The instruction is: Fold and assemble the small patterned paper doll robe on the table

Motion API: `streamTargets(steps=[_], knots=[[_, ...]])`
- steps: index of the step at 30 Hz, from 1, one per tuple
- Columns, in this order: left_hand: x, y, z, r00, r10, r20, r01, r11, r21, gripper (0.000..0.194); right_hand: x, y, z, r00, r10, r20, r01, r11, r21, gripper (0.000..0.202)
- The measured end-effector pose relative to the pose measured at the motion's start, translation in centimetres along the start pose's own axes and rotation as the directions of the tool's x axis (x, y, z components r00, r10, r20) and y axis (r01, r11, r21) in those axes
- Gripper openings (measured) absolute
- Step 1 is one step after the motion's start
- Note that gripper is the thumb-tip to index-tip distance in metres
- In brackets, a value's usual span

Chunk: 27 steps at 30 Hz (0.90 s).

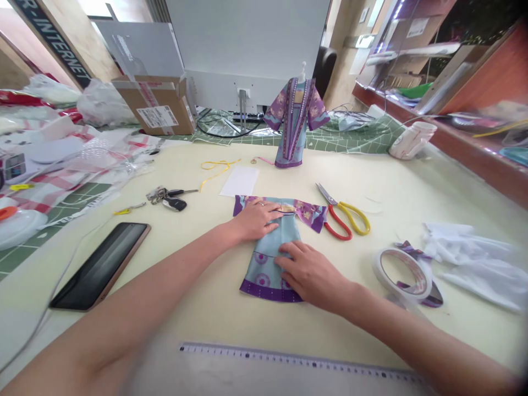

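A small doll's robe (268, 247), light blue with purple patterned sleeves and a dark purple hem, lies flat on the pale table. My left hand (258, 219) rests on its upper part near the left sleeve, fingers stretched toward the neckline. Lower down, on the skirt, my right hand (309, 269) lies with its fingers apart and slightly bent, touching the cloth. Scissors (340, 217) with one red and one yellow handle lie just right of the right sleeve. Behind stands a similar robe (295, 124) on a small white stand.
A phone (101, 267), keys (171, 198) and a yellow ribbon (216, 165) lie to the left. On the right are a tape roll (403, 275), white cloth (474, 264) and a tipped cup (412, 140). A ruler (289, 360) runs along the front; a cardboard box (159, 107) stands behind.
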State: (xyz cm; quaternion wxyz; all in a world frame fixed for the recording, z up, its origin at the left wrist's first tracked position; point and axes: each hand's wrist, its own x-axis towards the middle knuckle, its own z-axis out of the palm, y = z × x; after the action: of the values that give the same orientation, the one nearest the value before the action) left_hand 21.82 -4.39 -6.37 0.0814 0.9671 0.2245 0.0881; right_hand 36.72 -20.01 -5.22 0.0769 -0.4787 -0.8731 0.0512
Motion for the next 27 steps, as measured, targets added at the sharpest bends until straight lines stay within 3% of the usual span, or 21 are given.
streamTargets(steps=[7, 11, 15, 19, 23, 27], knots=[[-1.4, 0.5, -0.4, 0.998, -0.02, -0.062, 0.022, 0.999, 0.044, 0.034, -4.4, -3.2, -0.2, 0.999, -0.041, -0.01, 0.041, 0.998, 0.049, 0.02], [-5.6, 2.6, -1.0, 0.989, 0.032, -0.147, -0.025, 0.999, 0.046, 0.033, -6.0, -2.7, -0.9, 0.99, -0.021, -0.139, 0.025, 0.999, 0.032, 0.023], [-10.7, 4.8, -0.7, 0.987, 0.159, -0.03, -0.157, 0.986, 0.063, 0.039, -7.5, -1.7, -0.6, 0.986, -0.021, -0.163, 0.015, 0.999, -0.036, 0.027], [-13.7, 6.0, -0.4, 0.987, 0.16, 0.0, -0.159, 0.982, 0.098, 0.047, -9.2, -1.7, -0.4, 0.979, -0.005, -0.203, -0.001, 1.0, -0.027, 0.026], [-14.2, 7.2, -0.8, 0.985, 0.166, -0.035, -0.161, 0.979, 0.124, 0.048, -10.3, -1.9, -0.8, 0.961, 0.02, -0.277, -0.027, 0.999, -0.022, 0.026], [-12.3, 9.1, -1.1, 0.975, 0.221, 0.0, -0.219, 0.969, 0.116, 0.048, -10.3, -1.9, -0.7, 0.969, 0.004, -0.248, -0.022, 0.997, -0.069, 0.028]])
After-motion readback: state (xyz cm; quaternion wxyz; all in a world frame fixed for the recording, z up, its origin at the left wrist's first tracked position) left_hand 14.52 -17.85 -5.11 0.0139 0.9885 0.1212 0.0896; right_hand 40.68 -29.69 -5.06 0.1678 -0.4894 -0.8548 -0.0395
